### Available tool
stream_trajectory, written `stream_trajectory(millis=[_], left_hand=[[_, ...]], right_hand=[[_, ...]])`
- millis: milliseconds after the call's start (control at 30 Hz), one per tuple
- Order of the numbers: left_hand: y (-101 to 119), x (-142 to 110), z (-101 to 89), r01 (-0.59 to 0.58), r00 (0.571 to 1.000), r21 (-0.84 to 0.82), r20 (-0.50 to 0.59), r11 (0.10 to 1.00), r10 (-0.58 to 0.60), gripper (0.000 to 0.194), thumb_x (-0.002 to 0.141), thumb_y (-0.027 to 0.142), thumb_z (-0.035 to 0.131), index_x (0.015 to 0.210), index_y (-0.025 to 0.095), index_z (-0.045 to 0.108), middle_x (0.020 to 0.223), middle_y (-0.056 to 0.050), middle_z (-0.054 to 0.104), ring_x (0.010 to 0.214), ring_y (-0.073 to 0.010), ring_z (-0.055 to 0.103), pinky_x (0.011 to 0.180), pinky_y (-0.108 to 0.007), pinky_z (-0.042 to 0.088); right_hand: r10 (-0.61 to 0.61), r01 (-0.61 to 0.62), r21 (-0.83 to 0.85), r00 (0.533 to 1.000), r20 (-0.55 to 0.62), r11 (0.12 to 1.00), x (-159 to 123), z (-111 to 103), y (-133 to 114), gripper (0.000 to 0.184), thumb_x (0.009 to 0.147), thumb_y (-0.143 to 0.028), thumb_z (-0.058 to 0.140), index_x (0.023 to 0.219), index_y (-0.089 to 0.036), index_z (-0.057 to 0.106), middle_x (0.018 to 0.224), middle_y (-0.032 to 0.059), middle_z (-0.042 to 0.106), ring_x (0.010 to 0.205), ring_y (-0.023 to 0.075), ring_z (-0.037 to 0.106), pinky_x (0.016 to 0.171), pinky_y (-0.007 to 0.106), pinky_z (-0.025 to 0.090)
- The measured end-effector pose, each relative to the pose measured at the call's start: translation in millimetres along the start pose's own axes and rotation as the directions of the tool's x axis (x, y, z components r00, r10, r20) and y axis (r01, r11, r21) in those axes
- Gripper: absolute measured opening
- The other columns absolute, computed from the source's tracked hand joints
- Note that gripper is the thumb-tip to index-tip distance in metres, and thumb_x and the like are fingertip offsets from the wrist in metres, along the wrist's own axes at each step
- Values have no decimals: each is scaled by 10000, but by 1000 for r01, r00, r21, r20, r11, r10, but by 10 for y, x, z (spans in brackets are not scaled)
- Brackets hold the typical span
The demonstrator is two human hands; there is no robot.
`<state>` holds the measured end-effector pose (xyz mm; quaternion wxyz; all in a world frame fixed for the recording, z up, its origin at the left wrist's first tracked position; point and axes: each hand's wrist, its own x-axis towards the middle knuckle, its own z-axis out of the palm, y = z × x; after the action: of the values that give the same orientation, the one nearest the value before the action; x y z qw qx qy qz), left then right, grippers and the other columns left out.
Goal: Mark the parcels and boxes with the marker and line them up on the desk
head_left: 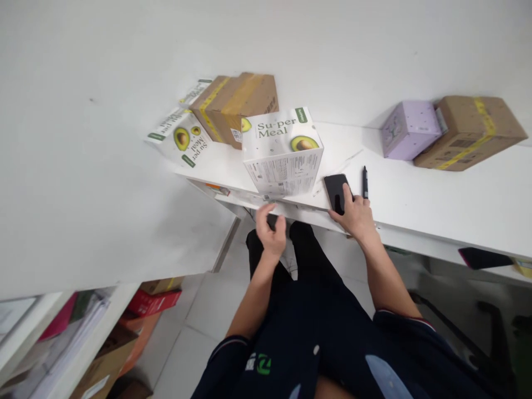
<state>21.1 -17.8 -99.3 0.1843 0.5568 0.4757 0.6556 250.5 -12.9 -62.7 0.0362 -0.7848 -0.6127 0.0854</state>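
Observation:
A black smartphone point(334, 187) lies screen up near the front edge of the white shelf desk point(415, 202). My right hand point(358, 217) spans its near end, thumb at the left edge and index finger over the screen. Just right of it lies a black pen point(365, 180). My left hand point(271, 231) hovers in front of the desk edge, fingers curved and apart, holding nothing. Behind it stands a white "Su-per Meal" box point(282, 160) with avocado pictures.
Taped cardboard boxes point(257, 91) and another Su-per Meal box point(183, 136) stand at the back left. A lilac box point(411, 130) leans by a brown carton point(469, 133) at right. Below left, a shelf unit point(103, 327) holds papers and boxes. A dark flat object point(484, 258) sits under the desktop.

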Motion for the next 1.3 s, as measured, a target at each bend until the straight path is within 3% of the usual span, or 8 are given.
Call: stream_trajectory(millis=[133, 300, 367, 567, 700, 833, 1100, 1300], left_hand=[[61, -328, 255, 360, 887, 0, 309, 933, -342, 335, 857, 357, 681, 1153, 201, 673, 1091, -109, 711, 1048, -233, 679, 985, -423, 523], [178, -425, 602, 835, 492, -106, 586, 541, -644, 491, 823, 466, 736, 1219, 186, 662, 1031, -101, 725, 917, -203, 690, 900, -384, 527], [232, -505, 694, 909, 393, -157, 636, 387, -664, 503, 840, 557, 704, 1161, 171, 685, 1008, -95, 728, 891, -199, 684, 888, -379, 525], [415, -818, 642, 837, 531, -391, 413, 382, -740, 452, 809, 617, 733, 922, 179, 719, 1004, -71, 742, 1068, -232, 668, 1035, -373, 492], [573, -730, 439, 776, 557, -559, 388, 293, -734, 476, 797, 632, 737, 1006, 204, 733, 1092, -70, 761, 1089, -239, 696, 1034, -391, 524], [710, -522, 290, 705, 630, -633, 351, 321, -692, 507, 845, 631, 685, 1115, 205, 739, 1193, -78, 755, 1192, -247, 678, 1097, -400, 494], [780, -281, 106, 580, 747, -697, 249, 421, -617, 363, 907, 546, 664, 978, 207, 772, 992, -17, 776, 998, -166, 713, 964, -283, 537], [789, -45, 62, 593, 757, -672, 277, 443, -592, 374, 921, 529, 641, 1027, 197, 777, 1044, -41, 780, 1098, -199, 702, 1032, -323, 524]], right_hand=[[78, -80, 64, 996, 38, 995, 39, -101, -73, 971, 857, -433, 678, 1644, -132, 194, 1311, 318, 563, 1188, 472, 541, 907, 566, 473], [55, -62, 283, 998, 32, 957, -171, -80, -16, 1023, 811, -463, 684, 1632, -90, 202, 1313, 290, 593, 1222, 456, 555, 973, 563, 470], [22, -28, 382, 1000, 19, 924, -347, 1, 0, 1016, 796, -486, 672, 1625, -100, 228, 1329, 265, 592, 1252, 441, 540, 1001, 564, 469], [-38, 53, 598, 999, -38, 800, -836, 222, -76, 965, 740, -482, 730, 1573, -173, 354, 1353, 201, 568, 1284, 392, 515, 1065, 604, 456], [-41, 119, 885, 993, -113, 450, -911, 184, -202, 682, 804, -477, 716, 1416, -250, 520, 1335, 127, 600, 1038, 244, 624, 901, 458, 564], [21, 163, 973, 985, -169, 162, -857, 56, -460, 369, 900, -450, 636, 1210, -251, 625, 1024, 45, 680, 778, 153, 592, 722, 332, 543], [-19, 258, 966, 966, -258, -11, -809, -124, -809, 263, 901, -409, 673, 1107, -257, 614, 952, 8, 658, 837, 143, 618, 783, 305, 539], [-27, 332, 943, 943, -332, -29, -734, -259, -918, 260, 902, -406, 670, 1096, -268, 566, 891, -21, 594, 779, 128, 563, 736, 283, 505]])
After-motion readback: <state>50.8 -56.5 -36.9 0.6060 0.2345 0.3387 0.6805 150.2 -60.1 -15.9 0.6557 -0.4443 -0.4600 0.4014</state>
